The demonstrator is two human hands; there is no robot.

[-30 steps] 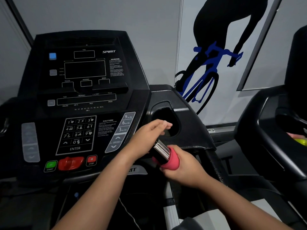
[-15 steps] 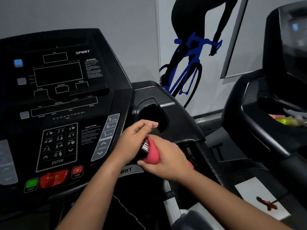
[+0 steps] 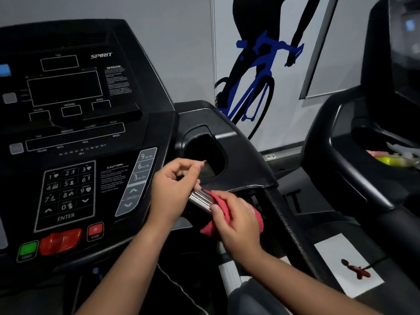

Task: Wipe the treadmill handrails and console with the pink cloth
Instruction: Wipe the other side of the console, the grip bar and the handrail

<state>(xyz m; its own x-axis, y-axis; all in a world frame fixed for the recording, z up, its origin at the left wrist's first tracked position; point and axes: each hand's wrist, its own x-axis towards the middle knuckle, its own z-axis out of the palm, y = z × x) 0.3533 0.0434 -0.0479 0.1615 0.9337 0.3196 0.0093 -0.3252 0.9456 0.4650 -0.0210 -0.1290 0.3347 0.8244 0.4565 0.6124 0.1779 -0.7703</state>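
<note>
The black treadmill console [image 3: 68,133] fills the left half of the view, with its keypad and red stop button. A short chrome grip bar [image 3: 201,198] sticks out below its right edge. My left hand [image 3: 172,189] lies curled over the bar's upper end, thumb and forefinger pointing towards the cup holder. My right hand [image 3: 236,223] grips the pink cloth [image 3: 209,229] wrapped round the bar's lower end. Part of the cloth bulges out past the back of my right hand. The black side handrail [image 3: 288,223] slopes down just right of my right hand.
A cup holder recess [image 3: 204,153] opens just above my hands. A second treadmill [image 3: 341,178] stands close on the right, with small items in its tray. A red safety clip [image 3: 356,269] lies on a white panel at lower right. Behind is a wall with a cyclist graphic.
My view has swung right and moved closer. The right hand with the cloth has slid down the chrome bar, baring more metal. The left hand stays at the bar's top.
</note>
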